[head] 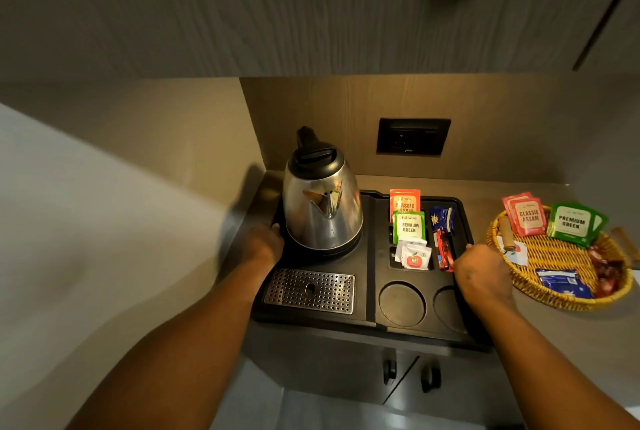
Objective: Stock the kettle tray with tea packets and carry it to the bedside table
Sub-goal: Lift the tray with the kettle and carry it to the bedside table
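Observation:
A black kettle tray (367, 291) sits on the counter in a corner, its front edge over the counter's edge. A steel kettle (322, 208) stands on its back left. The tray's compartments hold an orange Classic Assam packet (404, 200), a green Premium Green packet (408, 226), white sachets (414, 255), and blue (442, 219) and red (444, 251) sachets. My left hand (263, 246) grips the tray's left edge beside the kettle. My right hand (483, 274) is closed on the tray's right edge.
A wicker basket (550, 256) to the right holds more Assam packets (526, 216), green packets (573, 223) and other sachets. A wall socket (414, 136) is behind the tray. Walls close in at the left and back. Cabinet doors with handles (410, 370) are below.

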`<action>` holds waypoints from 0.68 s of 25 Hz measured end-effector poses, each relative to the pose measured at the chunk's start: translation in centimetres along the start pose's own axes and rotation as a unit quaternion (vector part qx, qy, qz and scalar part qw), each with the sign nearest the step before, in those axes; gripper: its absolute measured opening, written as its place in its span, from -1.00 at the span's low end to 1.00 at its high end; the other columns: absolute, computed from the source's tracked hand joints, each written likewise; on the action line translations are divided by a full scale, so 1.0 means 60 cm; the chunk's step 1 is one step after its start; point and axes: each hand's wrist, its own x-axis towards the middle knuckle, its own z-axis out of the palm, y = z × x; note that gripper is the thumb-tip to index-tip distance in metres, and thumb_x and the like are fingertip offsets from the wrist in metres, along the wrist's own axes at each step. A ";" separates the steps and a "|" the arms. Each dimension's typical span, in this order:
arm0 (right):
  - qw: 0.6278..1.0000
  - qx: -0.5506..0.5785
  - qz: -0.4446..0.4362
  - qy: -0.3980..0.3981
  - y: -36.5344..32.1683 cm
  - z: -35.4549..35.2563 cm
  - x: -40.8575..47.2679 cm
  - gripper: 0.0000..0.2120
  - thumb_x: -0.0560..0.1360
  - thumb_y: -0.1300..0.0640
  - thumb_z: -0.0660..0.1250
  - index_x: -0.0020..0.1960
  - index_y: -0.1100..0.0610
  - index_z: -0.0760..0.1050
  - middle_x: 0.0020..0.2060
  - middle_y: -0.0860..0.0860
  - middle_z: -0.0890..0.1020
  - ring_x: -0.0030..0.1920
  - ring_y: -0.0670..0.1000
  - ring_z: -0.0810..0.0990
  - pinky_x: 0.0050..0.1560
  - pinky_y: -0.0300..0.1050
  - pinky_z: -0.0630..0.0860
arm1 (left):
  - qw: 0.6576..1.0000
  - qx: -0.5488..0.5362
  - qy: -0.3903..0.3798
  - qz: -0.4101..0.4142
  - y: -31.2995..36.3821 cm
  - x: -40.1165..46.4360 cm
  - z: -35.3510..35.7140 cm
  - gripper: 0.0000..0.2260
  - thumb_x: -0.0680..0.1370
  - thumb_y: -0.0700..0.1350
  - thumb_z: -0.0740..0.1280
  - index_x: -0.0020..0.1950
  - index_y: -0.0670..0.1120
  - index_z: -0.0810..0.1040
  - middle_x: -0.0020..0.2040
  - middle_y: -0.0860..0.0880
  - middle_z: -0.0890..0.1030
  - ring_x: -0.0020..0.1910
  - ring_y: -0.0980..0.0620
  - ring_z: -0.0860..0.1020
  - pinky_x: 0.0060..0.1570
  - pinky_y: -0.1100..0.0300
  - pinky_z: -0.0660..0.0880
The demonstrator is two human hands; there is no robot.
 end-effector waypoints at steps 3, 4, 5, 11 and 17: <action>1.000 -0.006 -0.004 -0.017 -0.020 -0.017 -0.014 -0.80 0.53 0.20 0.24 -0.05 0.31 0.57 -0.19 0.24 0.62 -0.28 0.18 0.50 -0.28 -0.09 0.40 | 1.000 0.000 0.002 -0.005 -0.002 -0.004 -0.030 -0.68 0.65 -0.05 0.13 0.21 -0.21 0.55 0.17 -0.23 0.61 0.15 -0.21 0.57 0.07 0.01 0.48; 1.000 -0.002 0.000 -0.021 -0.028 -0.026 -0.019 -0.81 0.52 0.21 0.24 -0.04 0.30 0.57 -0.16 0.24 0.63 -0.23 0.21 0.56 -0.27 -0.09 0.42 | 1.000 0.008 0.015 -0.001 -0.001 -0.001 -0.045 -0.69 0.66 -0.07 0.12 0.20 -0.21 0.56 0.17 -0.22 0.62 0.14 -0.19 0.58 0.04 0.02 0.49; 1.000 0.004 0.003 -0.018 -0.036 -0.039 -0.023 -0.82 0.52 0.22 0.25 -0.03 0.30 0.58 -0.13 0.25 0.63 -0.18 0.23 0.59 -0.26 -0.09 0.43 | 1.000 0.003 0.021 0.009 0.001 -0.003 -0.064 -0.69 0.67 -0.08 0.11 0.14 -0.22 0.58 0.15 -0.22 0.63 0.12 -0.18 0.59 0.01 0.03 0.49; 0.998 0.027 -0.012 0.047 -0.033 -0.140 -0.049 -0.82 0.52 0.22 0.24 -0.02 0.28 0.58 -0.13 0.22 0.64 -0.23 0.18 0.55 -0.30 -0.11 0.38 | 0.995 0.044 0.063 0.067 0.051 -0.056 -0.148 -0.76 0.63 -0.17 0.16 0.10 -0.22 0.60 0.12 -0.19 0.62 0.10 -0.18 0.58 0.02 0.10 0.46; 0.991 0.046 0.064 0.104 0.148 -0.297 -0.107 -0.80 0.51 0.17 0.29 0.00 0.29 0.58 -0.14 0.22 0.64 -0.21 0.20 0.57 -0.25 -0.07 0.45 | 0.988 -0.018 0.057 0.143 0.183 -0.203 -0.120 -0.70 0.65 -0.06 0.17 0.06 -0.21 0.63 0.04 -0.23 0.63 -0.17 -0.12 0.52 -0.27 0.15 0.42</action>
